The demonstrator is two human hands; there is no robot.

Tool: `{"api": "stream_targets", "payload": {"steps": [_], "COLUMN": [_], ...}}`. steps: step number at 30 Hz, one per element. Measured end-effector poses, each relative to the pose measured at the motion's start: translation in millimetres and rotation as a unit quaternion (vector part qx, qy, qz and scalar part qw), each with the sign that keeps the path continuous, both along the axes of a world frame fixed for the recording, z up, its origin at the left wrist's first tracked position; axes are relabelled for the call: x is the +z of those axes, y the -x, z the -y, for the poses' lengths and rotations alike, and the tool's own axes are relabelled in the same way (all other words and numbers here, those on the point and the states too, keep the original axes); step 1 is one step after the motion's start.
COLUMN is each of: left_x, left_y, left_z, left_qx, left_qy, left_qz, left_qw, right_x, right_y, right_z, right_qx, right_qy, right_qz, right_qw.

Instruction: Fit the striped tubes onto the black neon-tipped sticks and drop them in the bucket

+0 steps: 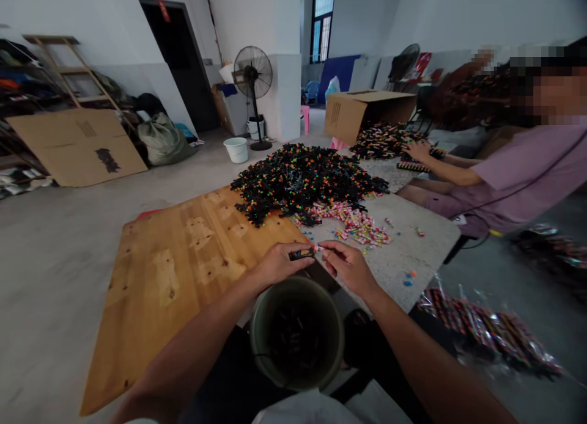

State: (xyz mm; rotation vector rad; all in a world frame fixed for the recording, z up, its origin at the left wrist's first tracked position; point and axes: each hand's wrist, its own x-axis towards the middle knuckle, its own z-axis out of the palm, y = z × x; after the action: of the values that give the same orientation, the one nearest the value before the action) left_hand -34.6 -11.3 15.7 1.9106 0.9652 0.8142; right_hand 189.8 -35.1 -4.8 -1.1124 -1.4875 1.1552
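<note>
Between thumb and fingers, my left hand (279, 264) grips a small black piece with coloured print (301, 253). My right hand (347, 265) pinches a tiny pink and white piece (316, 248) against its end. Both hands are held over the near edge of the tables, just above a bucket (257, 344) with dark pieces inside. Beyond them lies a big heap of black plastic parts (293, 173) with orange and green tips. Small pink, white and yellow pieces (355, 223) are scattered in front of the heap.
A wooden tabletop (160, 277) is at left, a grey tabletop (426, 228) at right. A co-worker in a mauve shirt (527, 161) sits at right, hands at another pile (385, 140) by an open cardboard box (346, 118). Bagged goods (490, 326) lie on the floor. A fan (253, 73) stands behind.
</note>
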Motion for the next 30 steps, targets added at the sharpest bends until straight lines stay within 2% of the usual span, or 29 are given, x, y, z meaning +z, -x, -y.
{"api": "stream_targets", "payload": {"steps": [5,8,14,20,23,26,28,30], "left_x": [16.3,20.1,7.3,-0.4,-5.2,-17.7,-29.6,-41.7], "left_y": [5,6,5,1,0,7,17,33], "left_z": [4,5,6,12,17,17,6,-17], "left_qx": [-0.023,-0.029,-0.006,-0.023,-0.030,-0.057,-0.100,-0.093], "left_qy": [-0.029,-0.042,-0.045,-0.076,-0.083,-0.043,0.004,0.014], "left_qz": [-0.077,-0.103,-0.086,-0.080,-0.090,-0.143,-0.176,-0.183], "left_qw": [0.996,0.993,0.995,0.994,0.992,0.987,0.979,0.979], "right_x": [5.5,6.6,9.8,7.6,-0.9,-18.3,-34.2,-50.6], "right_y": [-3,-4,-10,-24,-28,-30,-31,-34], "right_z": [6,9,13,10,8,9,12,13], "right_qx": [-0.005,0.000,0.029,0.107,0.132,0.161,0.197,0.236], "right_qy": [-0.016,-0.012,-0.019,0.020,0.044,0.087,0.122,0.146], "right_qz": [0.041,0.055,0.068,0.045,0.021,0.032,0.078,0.134], "right_qw": [0.999,0.998,0.997,0.993,0.990,0.983,0.970,0.951]}}
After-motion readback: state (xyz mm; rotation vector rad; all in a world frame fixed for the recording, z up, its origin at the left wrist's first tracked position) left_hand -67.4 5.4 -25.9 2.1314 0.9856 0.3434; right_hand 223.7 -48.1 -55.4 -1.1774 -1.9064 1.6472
